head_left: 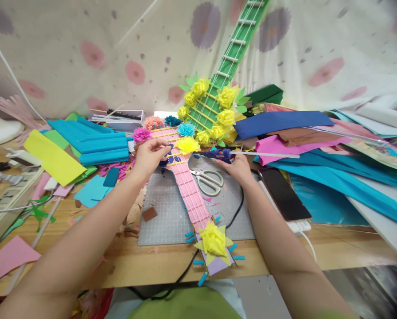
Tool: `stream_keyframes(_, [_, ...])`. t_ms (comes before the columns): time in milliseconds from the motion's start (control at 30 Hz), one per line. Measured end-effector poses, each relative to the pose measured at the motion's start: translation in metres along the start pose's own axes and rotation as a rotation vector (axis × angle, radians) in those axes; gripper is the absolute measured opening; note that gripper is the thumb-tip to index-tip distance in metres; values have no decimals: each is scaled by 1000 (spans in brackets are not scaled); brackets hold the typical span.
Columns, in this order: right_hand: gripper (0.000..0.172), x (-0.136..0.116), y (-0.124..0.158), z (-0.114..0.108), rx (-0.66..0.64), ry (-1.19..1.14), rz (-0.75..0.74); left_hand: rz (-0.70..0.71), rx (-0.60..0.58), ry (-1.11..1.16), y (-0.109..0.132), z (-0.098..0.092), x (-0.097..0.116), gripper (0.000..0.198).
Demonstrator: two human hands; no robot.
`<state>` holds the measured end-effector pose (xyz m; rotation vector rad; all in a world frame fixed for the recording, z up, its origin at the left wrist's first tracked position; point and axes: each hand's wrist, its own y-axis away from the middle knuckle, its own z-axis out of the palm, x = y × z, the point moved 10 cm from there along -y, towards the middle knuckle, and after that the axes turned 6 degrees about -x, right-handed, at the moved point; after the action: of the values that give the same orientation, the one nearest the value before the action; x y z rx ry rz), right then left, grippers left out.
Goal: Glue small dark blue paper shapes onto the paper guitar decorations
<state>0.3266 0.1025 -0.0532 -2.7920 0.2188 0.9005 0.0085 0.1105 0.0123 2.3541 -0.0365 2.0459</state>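
Observation:
A pink paper model guitar point(193, 190) lies with its neck toward me, crossed by pale strings and yellow strips. My left hand point(153, 156) is at the left of its body, thumb and fingers pinched together beside some dark blue paper; what they hold is hard to make out. In my right hand point(237, 167) is a blue hot glue gun point(218, 154), its nozzle pointing left toward the guitar and a whitish glue stick point(268, 154) out of its back. A yellow paper flower point(187, 145) and a light blue flower point(186, 129) sit on the body, and a yellow paper rose point(213, 239) on the headstock.
Scissors point(210, 181) lie on the grey cutting mat point(165, 221). Behind, a green paper guitar point(201, 113) with yellow roses leans upright. Crepe paper point(102, 141) is piled left, more sheets right. A phone point(285, 195) lies at right; a black cord point(185, 271) crosses the table edge.

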Motion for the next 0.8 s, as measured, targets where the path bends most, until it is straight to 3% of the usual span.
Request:
stream_keyframes(67, [50,-4,7,-16,20,163,31,33,80,-35,4,-10,1,17])
stream_keyframes(167, [40,-17,19,-13,-205,230,58,45,160,39,8,-21,-6,18])
stream_keyframes(267, [34,-64,32,7,-419,-16,-104,71,240,206,12,-24,-18,21])
stream_keyframes(367, [29,-122,38,31,-520,-496,-232,120,284,316,12,-19,-28,21])
stream_keyframes(433, [30,-148,34,47,-527,-760,-230,152,292,323,13,-15,-31,20])
stream_keyframes(567, [45,-165,23,85,-554,-1149,-39,183,311,346,13,-12,-35,18])
stream_keyframes(800, [57,-173,16,99,-474,-1352,28,159,331,410,11,-13,-45,21])
